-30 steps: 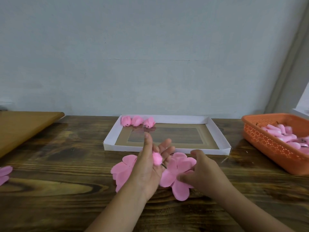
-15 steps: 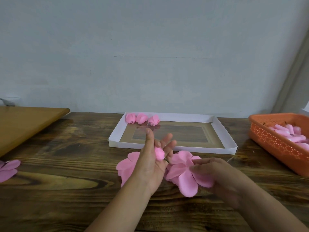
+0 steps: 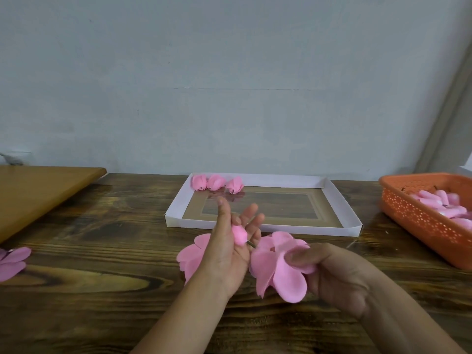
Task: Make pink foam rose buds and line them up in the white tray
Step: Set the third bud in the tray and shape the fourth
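The white tray sits at the middle of the wooden table, against the wall. Three finished pink buds lie in a row along the tray's far left corner, touching one another.

Just in front of the tray, the person's left hand is raised on its edge, its fingers straight and spread, with a small pink bud core on a short stem held against the palm; exactly how the thumb bears on it I cannot tell. Beside it, in front of the tray's near wall, the right hand pinches a pink petal piece between thumb and fingers, lifted off the table. The two hands are close but not touching. Another petal piece lies flat on the table behind the left hand, in front of the tray.

Right of the tray stands an orange basket holding more pink cores. Far left of the tray, a loose petal piece lies at the table's edge, near a lighter wooden board.
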The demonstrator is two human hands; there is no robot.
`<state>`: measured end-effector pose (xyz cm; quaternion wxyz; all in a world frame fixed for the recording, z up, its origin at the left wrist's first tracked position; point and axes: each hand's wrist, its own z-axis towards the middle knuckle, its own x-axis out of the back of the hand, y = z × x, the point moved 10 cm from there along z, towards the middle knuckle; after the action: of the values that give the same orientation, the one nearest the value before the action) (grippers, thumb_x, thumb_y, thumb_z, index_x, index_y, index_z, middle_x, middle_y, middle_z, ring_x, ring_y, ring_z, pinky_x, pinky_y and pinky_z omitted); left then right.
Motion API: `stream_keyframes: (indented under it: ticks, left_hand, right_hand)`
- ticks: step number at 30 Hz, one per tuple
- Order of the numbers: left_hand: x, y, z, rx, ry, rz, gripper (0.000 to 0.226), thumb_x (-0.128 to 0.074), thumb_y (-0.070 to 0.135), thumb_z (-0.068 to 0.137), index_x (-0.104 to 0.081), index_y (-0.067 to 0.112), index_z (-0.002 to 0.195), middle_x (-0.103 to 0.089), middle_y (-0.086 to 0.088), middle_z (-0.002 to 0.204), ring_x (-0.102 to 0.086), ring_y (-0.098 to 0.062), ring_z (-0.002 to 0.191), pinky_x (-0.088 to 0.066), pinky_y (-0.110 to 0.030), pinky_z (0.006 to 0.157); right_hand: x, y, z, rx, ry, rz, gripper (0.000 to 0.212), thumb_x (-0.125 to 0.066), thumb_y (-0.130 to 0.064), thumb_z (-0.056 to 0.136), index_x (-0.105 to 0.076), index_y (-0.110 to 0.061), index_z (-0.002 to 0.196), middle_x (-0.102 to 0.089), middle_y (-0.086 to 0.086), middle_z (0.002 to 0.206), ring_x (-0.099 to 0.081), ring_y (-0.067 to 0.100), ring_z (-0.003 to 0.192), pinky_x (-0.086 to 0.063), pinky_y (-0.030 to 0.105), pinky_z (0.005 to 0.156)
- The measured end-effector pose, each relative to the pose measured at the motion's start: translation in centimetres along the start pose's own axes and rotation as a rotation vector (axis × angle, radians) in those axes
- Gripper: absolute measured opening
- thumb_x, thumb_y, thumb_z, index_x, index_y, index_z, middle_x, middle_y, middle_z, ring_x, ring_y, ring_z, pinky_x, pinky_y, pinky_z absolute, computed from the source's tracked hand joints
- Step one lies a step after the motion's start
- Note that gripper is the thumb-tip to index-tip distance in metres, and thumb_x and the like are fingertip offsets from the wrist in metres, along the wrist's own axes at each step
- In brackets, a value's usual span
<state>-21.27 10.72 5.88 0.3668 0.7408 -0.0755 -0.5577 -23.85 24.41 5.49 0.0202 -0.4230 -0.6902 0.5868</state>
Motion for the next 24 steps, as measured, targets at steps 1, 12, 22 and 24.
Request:
stream_keyframes:
  ticks: [1,12,22,24]
  left_hand:
    - [-0.1,0.0,0.0,0.002,-0.001,-0.001,0.049,-0.063,0.060,0.077,-0.059,0.025,0.043,-0.081,0.001,0.093,-0.078,-0.013,0.080,-0.048,-0.033,0.075]
    - [-0.1,1.2,0.0,-0.049,0.014,-0.021,0.052,-0.062,0.063,0.076,-0.059,0.025,0.041,-0.080,0.001,0.090,-0.077,-0.011,0.077,-0.049,-0.032,0.075]
    - [-0.1,0.9,0.1,-0.071,-0.018,0.059,0.050,-0.060,0.064,0.075,-0.057,0.026,0.043,-0.080,0.001,0.092,-0.077,-0.012,0.081,-0.049,-0.031,0.074]
    - [-0.1,0.9,0.1,-0.073,-0.019,0.060,0.049,-0.060,0.063,0.075,-0.058,0.026,0.043,-0.080,0.000,0.092,-0.077,-0.012,0.081,-0.049,-0.031,0.074]
  right_hand:
    - [-0.1,0.1,0.0,-0.009,0.003,-0.001,0.032,-0.051,0.018,0.078,-0.074,0.011,0.098,-0.069,0.034,0.110,-0.073,0.044,0.093,-0.062,0.050,0.077]
    - [0.6,0.0,1.7,-0.040,0.105,-0.031,0.039,-0.036,0.010,0.093,-0.056,0.010,0.127,-0.065,0.030,0.092,-0.061,0.034,0.054,-0.043,0.028,0.036]
    - [1.5,0.6,2.6,0.009,0.135,-0.109,0.046,-0.069,-0.016,0.079,-0.064,-0.002,0.122,-0.072,0.022,0.113,-0.071,0.033,0.084,-0.056,0.039,0.068]
    - [2.4,-0.1,2.5,0.053,0.220,-0.251,0.051,-0.075,-0.017,0.074,-0.064,-0.001,0.121,-0.071,0.023,0.112,-0.072,0.032,0.085,-0.056,0.034,0.058]
